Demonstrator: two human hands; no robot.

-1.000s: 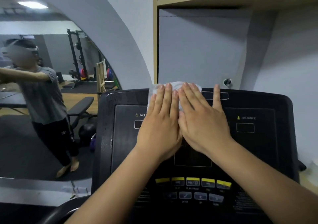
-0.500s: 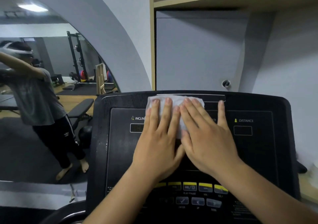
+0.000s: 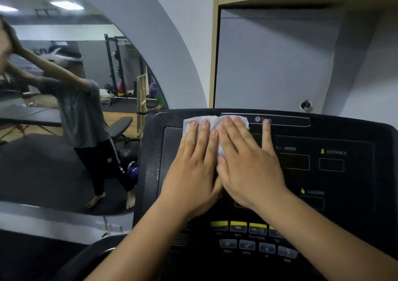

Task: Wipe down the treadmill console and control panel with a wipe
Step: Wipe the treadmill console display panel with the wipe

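White crumpled wipe [image 3: 215,123] lies flat against the top left of the black treadmill console [image 3: 355,138], just under its upper rim. Both hands press it there with fingers stretched out flat, gripping nothing: the left hand [image 3: 195,173] covers the wipe's left part, the right hand [image 3: 247,168] overlaps beside it, its little finger on bare console. Below the wrists sits a row of yellow-topped buttons [image 3: 238,225]. A large arched wall mirror [image 3: 64,108] stands to the left.
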